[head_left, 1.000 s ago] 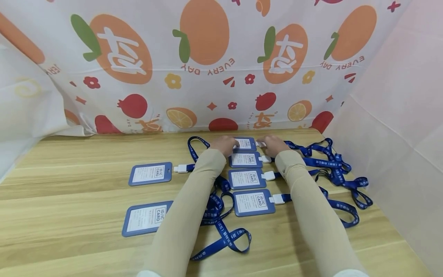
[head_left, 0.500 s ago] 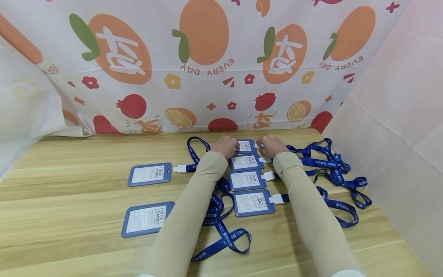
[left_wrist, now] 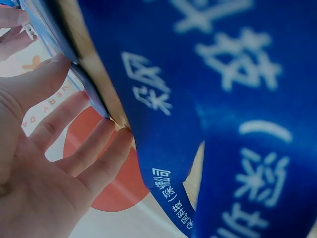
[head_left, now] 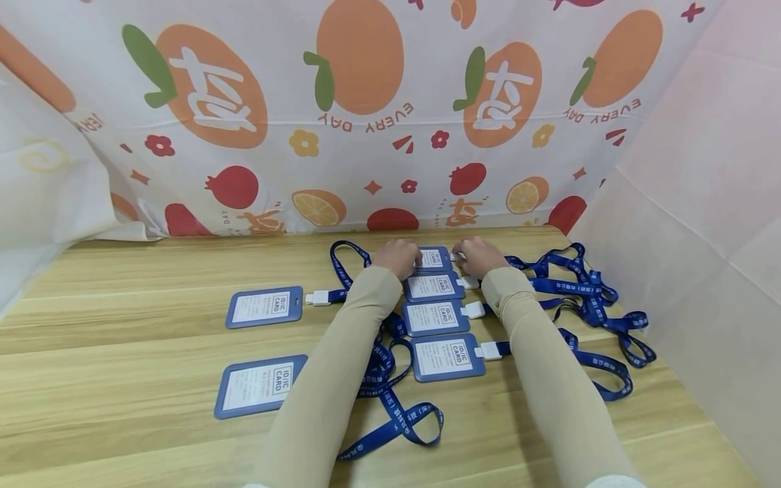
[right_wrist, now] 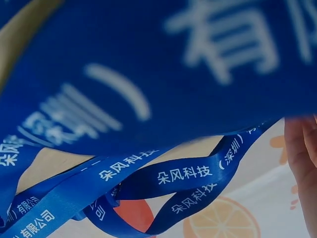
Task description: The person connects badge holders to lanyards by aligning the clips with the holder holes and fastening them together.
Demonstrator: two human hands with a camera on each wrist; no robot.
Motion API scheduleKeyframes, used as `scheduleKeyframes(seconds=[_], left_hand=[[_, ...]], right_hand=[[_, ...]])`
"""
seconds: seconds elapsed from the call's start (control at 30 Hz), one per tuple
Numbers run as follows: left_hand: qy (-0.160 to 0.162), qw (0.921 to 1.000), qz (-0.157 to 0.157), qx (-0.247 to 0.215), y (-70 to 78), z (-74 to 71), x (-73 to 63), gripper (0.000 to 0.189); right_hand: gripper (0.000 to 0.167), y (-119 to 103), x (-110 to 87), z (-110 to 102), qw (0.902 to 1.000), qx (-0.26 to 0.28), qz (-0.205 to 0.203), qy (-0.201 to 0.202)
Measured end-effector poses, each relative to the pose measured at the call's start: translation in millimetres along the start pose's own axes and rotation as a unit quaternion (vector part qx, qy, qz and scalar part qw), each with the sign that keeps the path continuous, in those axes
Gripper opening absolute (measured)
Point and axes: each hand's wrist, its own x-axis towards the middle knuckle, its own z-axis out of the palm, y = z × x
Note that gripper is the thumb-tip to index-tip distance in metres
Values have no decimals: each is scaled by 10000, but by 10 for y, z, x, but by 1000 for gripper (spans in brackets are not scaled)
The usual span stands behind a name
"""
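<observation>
Fingers [left_wrist: 59, 119] spread, the left hand [head_left: 395, 257] touches the farthest badge [head_left: 434, 259] at nine o'clock; the right hand [head_left: 480, 257] is over its white clip [head_left: 455, 257] at three, though I cannot tell if it pinches. They seem to steady both ends. The badge's long axis runs nine to three, clip end toward three. Three badges [head_left: 434, 317] line up toward six.
</observation>
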Motion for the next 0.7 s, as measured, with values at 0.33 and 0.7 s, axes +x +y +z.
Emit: scheduleKeyframes(seconds=[0.33, 0.7], left_hand=[[-20, 9999, -62, -95, 5, 6, -15, 29], [-165, 9998, -67, -103, -13, 9, -32, 33]], right_hand=[[25, 4, -5, 0, 9999, -15, -55, 159], [19, -13, 21, -7, 9991, -174, -207, 318]])
